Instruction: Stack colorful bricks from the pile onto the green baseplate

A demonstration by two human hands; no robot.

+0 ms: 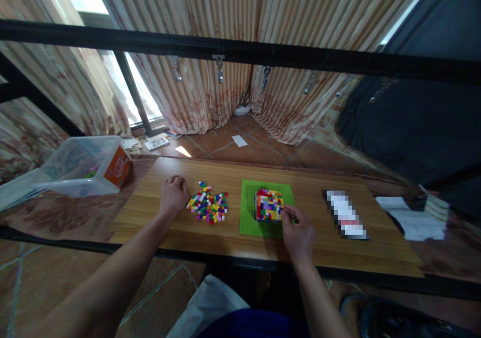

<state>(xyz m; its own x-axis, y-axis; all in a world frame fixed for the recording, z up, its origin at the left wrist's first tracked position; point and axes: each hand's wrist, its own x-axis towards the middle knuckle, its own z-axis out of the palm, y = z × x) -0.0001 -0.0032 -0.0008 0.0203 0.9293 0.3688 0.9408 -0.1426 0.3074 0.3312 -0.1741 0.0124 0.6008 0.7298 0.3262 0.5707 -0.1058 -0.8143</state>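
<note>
Bricks everywhere on this table, so here's what's going on. The right hand is curling in with thumb and forefinger pinched together right at the near right corner of the multicoloured brick block, which is sitting on the green baseplate. It's probably pinching a small brick, but that's too tiny to make out, so I can't tell for sure what's between the fingers. The left hand is resting loosely closed on the wood, knuckles up, holding nothing as far as I can see, with the loose brick pile lying just to its right, between the two hands. Both forearms are reaching forward from the near edge, the right wrist bending slightly inward toward the block, the left one lying fairly straight. My take for doing this step well: keep the pinch low and square to the studs, press straight down rather than at an angle, and consider steadying the baseplate with the free hand, since a thin plate like that looks like it could slide on smooth wood. Further out past the left hand a clear plastic bin is sitting off the table edge, and right of the right hand a blurred-out dark card is lying flat.
</note>
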